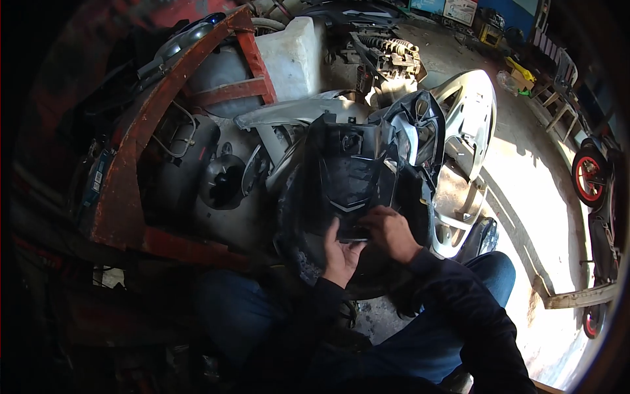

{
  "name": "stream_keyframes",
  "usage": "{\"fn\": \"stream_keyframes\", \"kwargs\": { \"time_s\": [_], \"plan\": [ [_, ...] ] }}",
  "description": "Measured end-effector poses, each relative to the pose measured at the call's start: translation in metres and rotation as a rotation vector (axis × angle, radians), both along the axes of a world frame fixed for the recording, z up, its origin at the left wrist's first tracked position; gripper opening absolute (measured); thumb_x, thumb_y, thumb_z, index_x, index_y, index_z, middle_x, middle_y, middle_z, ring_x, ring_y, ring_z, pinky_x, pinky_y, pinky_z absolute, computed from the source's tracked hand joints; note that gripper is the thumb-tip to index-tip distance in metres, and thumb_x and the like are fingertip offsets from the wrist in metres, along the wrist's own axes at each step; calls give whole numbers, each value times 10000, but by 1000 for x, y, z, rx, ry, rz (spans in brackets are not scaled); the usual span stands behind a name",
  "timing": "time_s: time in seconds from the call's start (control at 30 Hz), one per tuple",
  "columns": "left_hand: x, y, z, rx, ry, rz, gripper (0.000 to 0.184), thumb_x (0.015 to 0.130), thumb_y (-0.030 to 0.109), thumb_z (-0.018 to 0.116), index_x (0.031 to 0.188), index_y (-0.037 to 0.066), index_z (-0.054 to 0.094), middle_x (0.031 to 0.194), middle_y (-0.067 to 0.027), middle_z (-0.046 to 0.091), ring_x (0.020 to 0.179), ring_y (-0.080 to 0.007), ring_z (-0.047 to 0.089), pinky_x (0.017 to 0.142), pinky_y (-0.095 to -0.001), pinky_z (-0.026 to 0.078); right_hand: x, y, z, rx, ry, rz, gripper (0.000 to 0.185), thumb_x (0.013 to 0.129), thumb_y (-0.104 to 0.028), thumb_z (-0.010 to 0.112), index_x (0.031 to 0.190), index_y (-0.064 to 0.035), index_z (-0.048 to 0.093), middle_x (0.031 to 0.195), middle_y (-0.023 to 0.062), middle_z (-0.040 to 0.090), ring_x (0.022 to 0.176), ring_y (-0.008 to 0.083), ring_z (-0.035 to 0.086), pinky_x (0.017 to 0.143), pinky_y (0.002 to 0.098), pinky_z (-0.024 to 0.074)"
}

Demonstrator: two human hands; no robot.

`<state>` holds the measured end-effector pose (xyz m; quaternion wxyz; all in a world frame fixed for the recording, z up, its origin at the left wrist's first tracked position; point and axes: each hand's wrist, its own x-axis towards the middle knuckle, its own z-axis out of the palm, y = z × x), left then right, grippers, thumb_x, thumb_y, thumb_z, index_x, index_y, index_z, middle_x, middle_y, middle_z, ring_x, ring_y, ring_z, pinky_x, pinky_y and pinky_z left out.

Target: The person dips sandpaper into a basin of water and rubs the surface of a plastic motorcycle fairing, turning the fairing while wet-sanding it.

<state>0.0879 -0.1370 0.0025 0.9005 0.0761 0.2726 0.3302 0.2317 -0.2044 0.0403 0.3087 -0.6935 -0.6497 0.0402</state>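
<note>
A black plastic motorcycle fairing panel [351,177] with a pointed light-edged mark rests in front of my knees. At its near end, my left hand [341,258] holds the lower edge, thumb raised along the surface and fingers curled. Against the same end, my right hand [392,234] has its fingers bent and pressed together; whatever lies between the fingertips is hidden. Beneath and around the panel is a larger dark shell [305,253] with a scuffed rim. A silver-and-black fairing piece [417,128] stands just behind it to the right.
Silver body panels [482,98] stand to the right. On the left are a red-brown metal frame [128,157], a dark cylinder [193,157] and a round-holed grey part [223,180]. A shock absorber [394,46] lies farther back. A red-rimmed wheel [588,174] and wooden beam [577,297] are at right.
</note>
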Motion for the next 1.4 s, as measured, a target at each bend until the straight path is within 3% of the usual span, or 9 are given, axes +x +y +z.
{"fn": "stream_keyframes", "kwargs": {
  "time_s": [0.07,0.13,0.33,0.53,0.73,1.07,1.2,1.27,1.4],
  "plan": [
    [1,1,8,-121,-80,33,364,940,267,572,1158,-24,567,1190,-170,619,1131,-318,599,981,-478,503,17,-8,-11,-21,55,-22,215,757,-60,604,933,-84,725,915,88,648,906,312,638,804,397,524],
    [5,5,3,-163,214,17,406,939,321,581,1171,-11,564,1205,-178,610,1169,-345,577,1011,-508,480,22,-11,-10,-38,76,-232,224,770,-56,620,962,-80,733,951,102,663,909,318,648,795,408,536],
    [7,-11,-11,-91,206,-2,318,904,161,530,1130,-62,541,1139,-207,615,1074,-341,625,951,-475,533,0,-4,12,283,22,-175,280,719,18,658,981,-61,718,915,92,644,883,296,639,752,398,527],
    [7,-18,-19,-74,179,11,277,900,134,527,1090,-67,543,1066,-196,631,1031,-332,643,947,-470,541,7,-18,15,-32,66,131,208,753,-73,629,938,-59,724,945,104,671,933,302,625,824,424,510],
    [7,-20,-12,-83,56,-20,274,904,161,533,1077,-52,546,1064,-187,638,1025,-324,643,961,-474,535,10,-16,5,-214,167,-160,175,786,-77,612,907,-92,737,933,104,696,923,328,654,858,421,516],
    [-3,-6,2,74,196,140,295,881,174,570,1095,-29,563,1061,-153,631,1004,-286,644,947,-493,532,9,6,-1,-20,253,216,180,779,-28,662,949,-31,724,911,134,702,850,311,696,764,385,545],
    [-18,8,-2,173,384,176,260,842,130,562,1046,-26,604,1030,-118,622,892,-232,653,819,-409,561,24,11,-3,-73,307,111,162,807,-10,668,955,-41,727,940,140,698,887,310,689,760,376,544],
    [-34,30,1,482,769,44,426,863,215,584,1165,-86,592,1177,-195,642,1018,-305,625,908,-403,464,26,13,9,-34,231,26,178,786,2,692,956,-34,729,934,135,690,868,294,691,745,354,543],
    [-71,72,73,946,912,256,477,825,227,591,1191,-79,582,1201,-263,609,1141,-399,560,969,-401,417,20,23,53,166,254,-92,162,746,-7,742,891,-79,740,924,82,650,904,277,636,778,353,504]
  ]
}}
